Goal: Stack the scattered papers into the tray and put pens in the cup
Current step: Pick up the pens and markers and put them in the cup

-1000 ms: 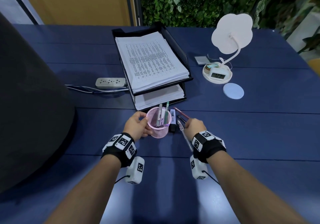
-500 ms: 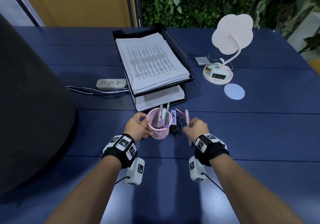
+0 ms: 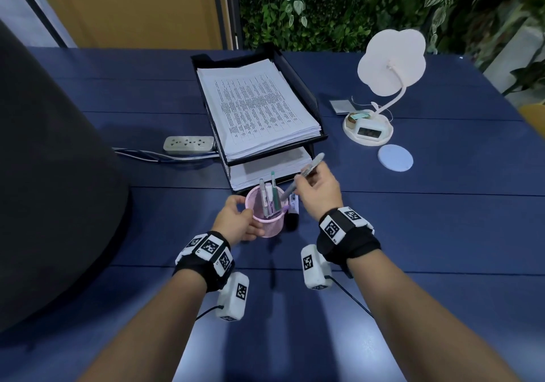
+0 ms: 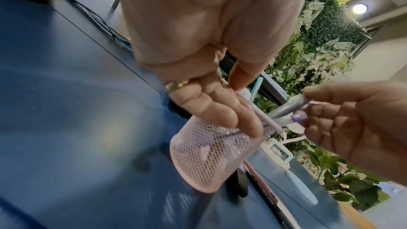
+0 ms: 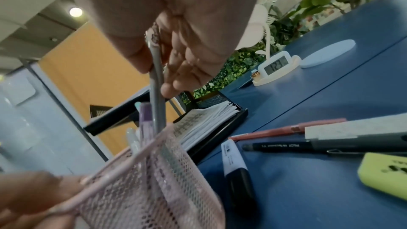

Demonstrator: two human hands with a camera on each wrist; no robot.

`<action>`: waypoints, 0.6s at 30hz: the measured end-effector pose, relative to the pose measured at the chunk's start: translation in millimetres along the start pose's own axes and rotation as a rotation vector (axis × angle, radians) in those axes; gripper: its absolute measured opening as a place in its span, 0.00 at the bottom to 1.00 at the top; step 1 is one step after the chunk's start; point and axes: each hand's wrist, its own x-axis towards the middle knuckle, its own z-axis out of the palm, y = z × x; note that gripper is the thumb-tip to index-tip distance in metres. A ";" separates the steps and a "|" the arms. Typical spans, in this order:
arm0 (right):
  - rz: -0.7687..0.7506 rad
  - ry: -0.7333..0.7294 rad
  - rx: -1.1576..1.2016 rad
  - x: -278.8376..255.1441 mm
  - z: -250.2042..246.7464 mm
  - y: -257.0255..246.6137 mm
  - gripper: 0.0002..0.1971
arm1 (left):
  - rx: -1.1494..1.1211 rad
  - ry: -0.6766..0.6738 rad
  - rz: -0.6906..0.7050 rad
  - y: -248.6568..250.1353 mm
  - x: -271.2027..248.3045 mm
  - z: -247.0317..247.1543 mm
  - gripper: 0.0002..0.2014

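A pink mesh cup (image 3: 269, 225) (image 4: 207, 156) (image 5: 149, 189) stands on the blue table just in front of the black two-tier paper tray (image 3: 298, 74), which holds stacked printed papers (image 3: 256, 107). My left hand (image 3: 240, 222) (image 4: 220, 111) grips the cup's left side and rim. My right hand (image 3: 317, 192) (image 5: 176, 62) pinches a grey pen (image 3: 298, 182) (image 4: 286, 109) (image 5: 157, 97), tilted, its lower end inside the cup beside several pens standing there. A black-and-white marker (image 3: 293, 209) (image 5: 236, 166), a black pen (image 5: 286, 146) and a pink pen (image 5: 286, 131) lie on the table right of the cup.
A white flower-shaped lamp with a clock base (image 3: 368, 128) and a round pale coaster (image 3: 395, 157) sit at the right. A power strip (image 3: 188, 144) with cables lies left of the tray. A large dark shape (image 3: 44, 175) fills the left. A yellow-green object (image 5: 387, 173) lies near the pens.
My right hand lifted the grey pen off the table, swung left and lowered its tip into the cup. The left hand stayed holding the cup.
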 end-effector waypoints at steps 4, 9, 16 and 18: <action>-0.002 -0.146 -0.153 -4.4 3.0 6.8 0.05 | 0.166 -0.013 -0.035 2.8 -2.4 -6.9 0.05; -0.003 -0.251 -0.273 -8.6 6.3 9.2 0.07 | 0.234 0.122 0.080 3.9 3.0 -13.6 0.08; 0.144 -0.174 -0.360 -6.1 -10.1 21.9 0.15 | 0.248 0.089 0.063 9.2 3.6 -5.9 0.03; 0.209 -0.138 -0.571 -6.8 -21.1 34.3 0.14 | 0.261 0.094 0.052 10.2 3.3 -3.4 0.02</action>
